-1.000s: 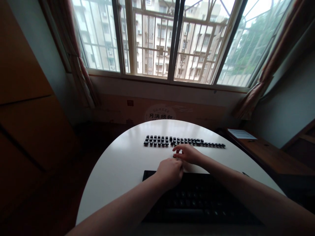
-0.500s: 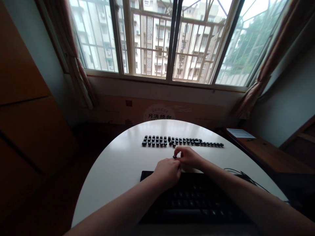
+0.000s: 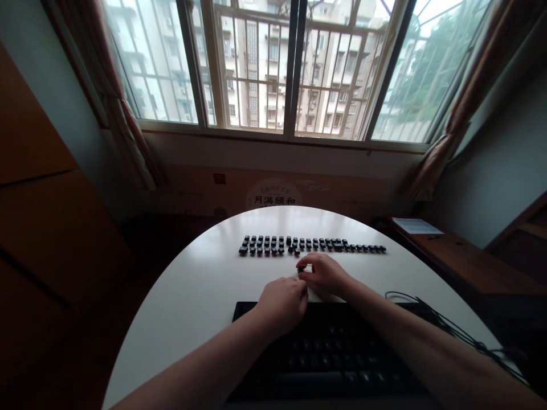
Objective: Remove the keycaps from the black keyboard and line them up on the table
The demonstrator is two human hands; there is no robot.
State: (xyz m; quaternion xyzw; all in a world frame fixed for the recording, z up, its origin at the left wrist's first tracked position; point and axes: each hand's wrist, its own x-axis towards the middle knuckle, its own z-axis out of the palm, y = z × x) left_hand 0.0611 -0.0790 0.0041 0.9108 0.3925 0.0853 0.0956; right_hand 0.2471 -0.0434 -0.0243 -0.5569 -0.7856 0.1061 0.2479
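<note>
A small black keycap (image 3: 300, 270) is pinched between the thumb and fingers of my right hand (image 3: 327, 273), just above the white table. Close beside it, my left hand (image 3: 282, 302) is curled over the upper edge of a black keyboard (image 3: 329, 364); what its fingers hold, if anything, is hidden. The keyboard lies in front of me, its lower rows still bearing keys, while my hands and forearms cover part of its top. Beyond my hands, several loose black keycaps (image 3: 266, 244) stand in rows.
The round white table (image 3: 179, 302) carries everything. A black cable (image 3: 448, 324) runs over its right side. Further right is a brown wooden desk (image 3: 470, 256) with a sheet of paper (image 3: 417, 226). A window (image 3: 252, 74) with curtains stands behind.
My right hand has parted a little from the left and now grips the keycap at its fingertips, where before it touched the left hand. The view has shifted slightly.
</note>
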